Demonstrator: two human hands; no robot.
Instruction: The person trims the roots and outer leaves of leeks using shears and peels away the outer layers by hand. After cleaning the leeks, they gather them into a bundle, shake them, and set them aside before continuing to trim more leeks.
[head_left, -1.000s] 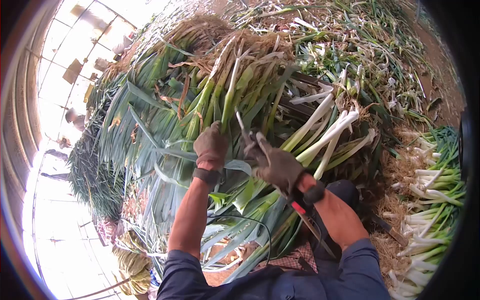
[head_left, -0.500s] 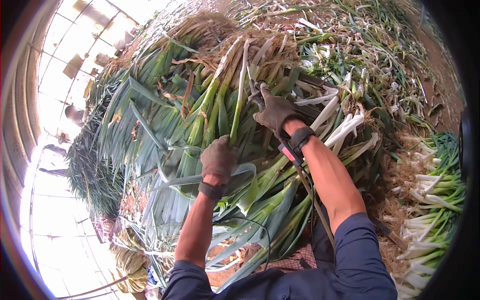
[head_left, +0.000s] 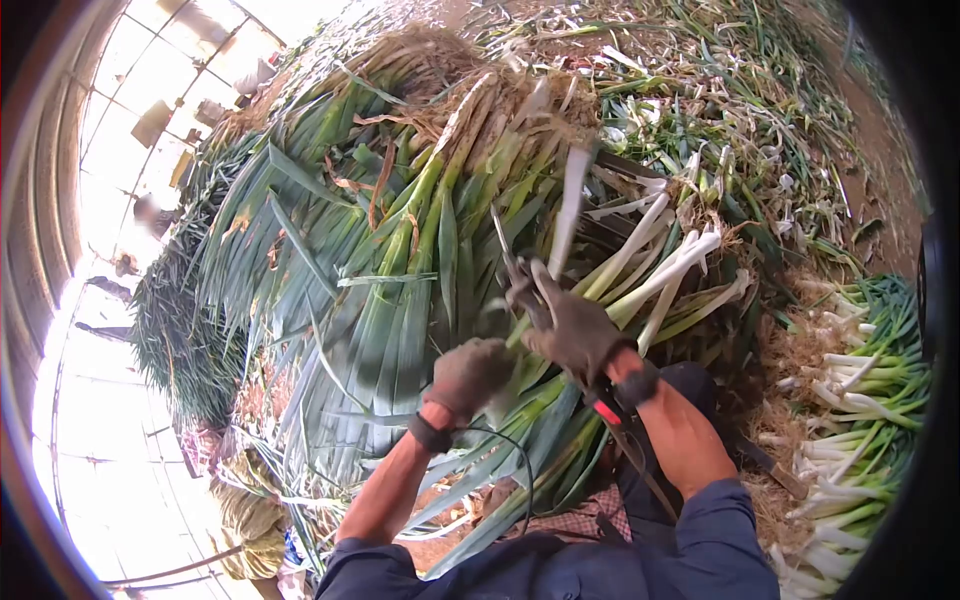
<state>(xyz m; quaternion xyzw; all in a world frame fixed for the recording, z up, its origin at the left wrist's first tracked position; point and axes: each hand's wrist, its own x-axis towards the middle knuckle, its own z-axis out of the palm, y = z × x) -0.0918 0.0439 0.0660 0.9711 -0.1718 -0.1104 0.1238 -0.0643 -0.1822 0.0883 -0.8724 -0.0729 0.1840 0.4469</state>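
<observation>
I can make out no readable word, number, brand or sign from here; the gloved right hand [head_left: 582,338], its dark wristband [head_left: 635,384] and the small red patch [head_left: 606,411] beside it show nothing legible.

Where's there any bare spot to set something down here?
The barest patch looks like the brown ground at upper right, between the scattered scraps and the picture's dark edge, above the row of stalks. Around the left hand and right hand it is crowded: the leafy pile fills the space.
</observation>
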